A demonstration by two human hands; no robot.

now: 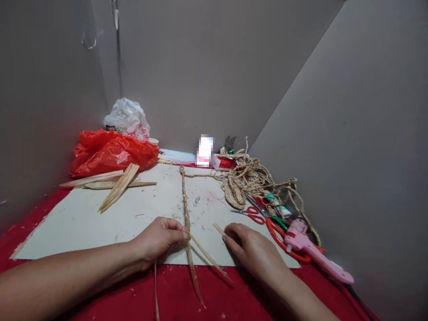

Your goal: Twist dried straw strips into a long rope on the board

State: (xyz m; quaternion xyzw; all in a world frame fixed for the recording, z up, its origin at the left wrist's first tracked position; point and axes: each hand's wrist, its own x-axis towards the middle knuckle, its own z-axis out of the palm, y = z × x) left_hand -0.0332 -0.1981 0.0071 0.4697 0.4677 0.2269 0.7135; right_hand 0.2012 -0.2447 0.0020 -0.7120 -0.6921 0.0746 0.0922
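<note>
A tan braided cord (185, 200) of dried plant fibre runs down the pale board, its far end by a thin cord leading right. Near its lower end, my left hand (162, 238) pinches it between thumb and fingers. Loose strands (193, 272) fan out below that pinch, and one narrow strand (155, 290) hangs under the left wrist. My right hand (250, 245) is closed on a short pale strip of dried leaf (218, 229), whose tip sticks out to the left, apart from the braid. The rest of that strip is hidden by the fingers.
Dried leaf pieces (118, 187) lie at left before a red plastic bag (110, 154). At right are a heap of braided rope (249, 178), small red-handled scissors (256, 215), larger orange-handled scissors (277, 236) and a pink glue gun (316, 252). Grey walls (200, 67) stand close behind.
</note>
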